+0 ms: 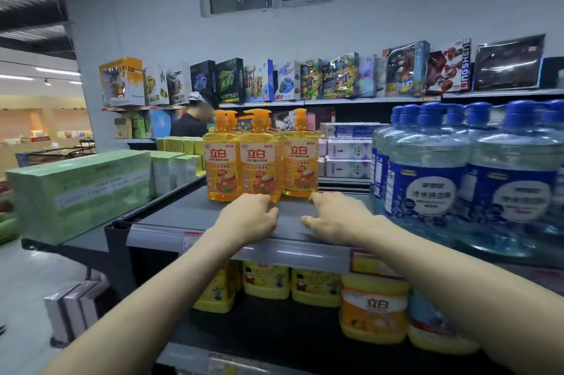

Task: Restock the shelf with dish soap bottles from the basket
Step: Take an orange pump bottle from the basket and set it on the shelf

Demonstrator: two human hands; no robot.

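Hands both empty: left hand [248,217] and right hand [335,219] rest loosely curled on the shelf [183,211] just before the dish soap bottles [259,161], seemingly squaring them into a label-out row.

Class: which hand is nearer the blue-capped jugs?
Right. The right hand lies just left of the blue-capped jugs; the left hand is farther left, by the middle orange bottle.

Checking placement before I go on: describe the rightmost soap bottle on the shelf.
The right bottle is clear orange plastic with a pump cap and a red-lettered label facing forward. It stands upright on the grey shelf, close beside the middle bottle. The right hand reaches its base; contact is unclear.
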